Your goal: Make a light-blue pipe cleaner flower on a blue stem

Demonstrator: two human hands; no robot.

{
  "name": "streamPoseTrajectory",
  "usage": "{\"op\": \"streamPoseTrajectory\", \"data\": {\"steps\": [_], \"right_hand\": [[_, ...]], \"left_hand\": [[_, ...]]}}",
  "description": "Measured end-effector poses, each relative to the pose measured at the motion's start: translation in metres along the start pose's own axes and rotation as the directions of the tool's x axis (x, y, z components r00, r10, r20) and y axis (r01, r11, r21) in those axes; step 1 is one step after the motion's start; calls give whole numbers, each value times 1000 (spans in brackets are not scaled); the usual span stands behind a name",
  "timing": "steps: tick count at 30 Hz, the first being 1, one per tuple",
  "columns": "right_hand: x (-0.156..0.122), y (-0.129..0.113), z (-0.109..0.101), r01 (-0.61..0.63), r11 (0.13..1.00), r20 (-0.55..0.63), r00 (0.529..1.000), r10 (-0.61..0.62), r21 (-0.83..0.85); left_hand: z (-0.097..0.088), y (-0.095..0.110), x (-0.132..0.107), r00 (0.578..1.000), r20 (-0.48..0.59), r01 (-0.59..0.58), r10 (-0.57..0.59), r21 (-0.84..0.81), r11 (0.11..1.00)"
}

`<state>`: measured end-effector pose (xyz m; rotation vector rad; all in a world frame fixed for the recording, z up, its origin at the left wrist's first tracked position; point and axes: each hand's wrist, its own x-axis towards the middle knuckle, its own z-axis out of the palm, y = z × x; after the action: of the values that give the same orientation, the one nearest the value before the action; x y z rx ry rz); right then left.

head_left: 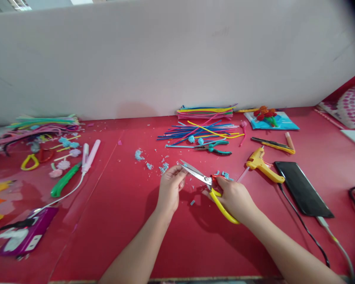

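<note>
In the head view, my right hand (233,195) is closed round the red and yellow handles of a pair of scissors (197,173). The blades point left and stand slightly apart. My left hand (170,185) pinches near the blade tips, where a tiny light-blue bit shows; most of it is hidden by the fingers. Short light-blue cut pieces (225,174) lie just behind my right hand. Light-blue fluff clippings (163,168) are scattered on the red table (118,228) beyond my left hand.
Ahead lie pipe cleaners (201,132) and green-handled pliers (214,147). To the right are a yellow glue gun (263,163) with a cord and a black phone (303,189). A purple power strip (32,232), a green cutter (65,180) and pom-pom flowers (64,164) are at left.
</note>
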<state>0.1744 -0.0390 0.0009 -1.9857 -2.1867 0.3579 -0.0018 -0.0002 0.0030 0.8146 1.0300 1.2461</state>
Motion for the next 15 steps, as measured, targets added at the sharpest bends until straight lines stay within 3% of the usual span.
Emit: {"op": "streamPoseTrajectory", "data": {"steps": [15], "right_hand": [[1, 1, -1, -15, 1000, 24, 1000, 15, 16]], "left_hand": [[0, 3, 0, 1000, 2, 10, -10, 5, 1000]]}}
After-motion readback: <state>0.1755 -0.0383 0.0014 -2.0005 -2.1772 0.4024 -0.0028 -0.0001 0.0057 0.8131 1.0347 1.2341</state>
